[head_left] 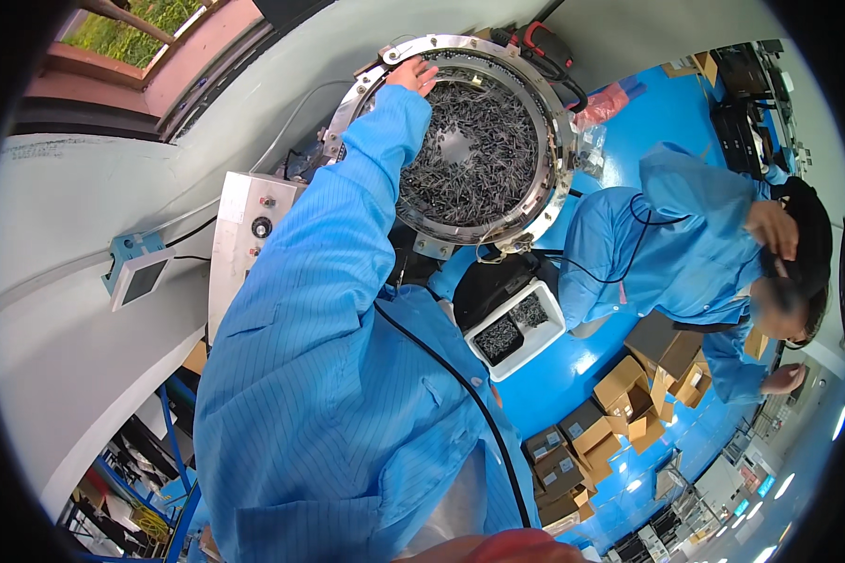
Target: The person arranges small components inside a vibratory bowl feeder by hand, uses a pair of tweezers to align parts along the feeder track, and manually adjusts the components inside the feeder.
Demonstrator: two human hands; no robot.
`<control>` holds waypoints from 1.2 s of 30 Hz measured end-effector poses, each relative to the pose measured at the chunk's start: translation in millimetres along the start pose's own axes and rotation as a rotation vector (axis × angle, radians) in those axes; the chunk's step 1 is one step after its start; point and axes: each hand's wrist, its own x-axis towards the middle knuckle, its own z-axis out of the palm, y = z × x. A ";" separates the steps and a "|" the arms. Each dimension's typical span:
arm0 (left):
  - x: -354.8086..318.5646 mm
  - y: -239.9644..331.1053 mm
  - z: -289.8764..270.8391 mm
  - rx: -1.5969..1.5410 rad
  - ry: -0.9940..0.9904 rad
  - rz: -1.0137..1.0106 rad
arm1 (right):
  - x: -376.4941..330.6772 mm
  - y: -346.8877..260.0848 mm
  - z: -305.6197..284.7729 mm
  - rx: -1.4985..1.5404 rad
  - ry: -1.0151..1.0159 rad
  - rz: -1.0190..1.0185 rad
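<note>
My left hand (414, 76) reaches over the far left rim of a round metal bowl feeder (563, 155). Its fingers are stretched out, and nothing shows in them. The palm side and whatever the fingertips touch are hidden. Inside the bowl lies a thick layer of small dark elongated parts (498, 150), with a pale bare spot near the middle. My blue-sleeved left arm crosses the bowl's left side. No part of my right hand shows.
A white bin (552, 314) of dark parts stands below the bowl. Left of my arm is a white control box (239, 216) with a knob. Another person in a blue coat (620, 235) is close by on the right. Open cartons (620, 385) sit on the blue floor.
</note>
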 end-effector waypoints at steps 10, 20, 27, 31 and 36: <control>-32.5 -1.4 5.0 0.237 -0.301 -0.254 | -35.4 -21.9 0.9 0.233 0.028 -0.600; -13.2 -4.4 5.6 0.185 -0.208 -0.053 | -43.0 -20.5 3.1 0.026 0.081 -0.372; -59.6 8.4 19.2 0.504 -0.453 -0.278 | 9.7 16.4 -4.4 0.131 -0.019 -0.056; -28.9 16.6 1.9 0.467 -0.313 -0.149 | -23.0 -7.1 0.5 0.315 -0.077 -0.468; -47.1 39.3 -1.0 0.896 -0.243 0.298 | 14.2 53.4 -2.6 0.091 -0.053 -0.167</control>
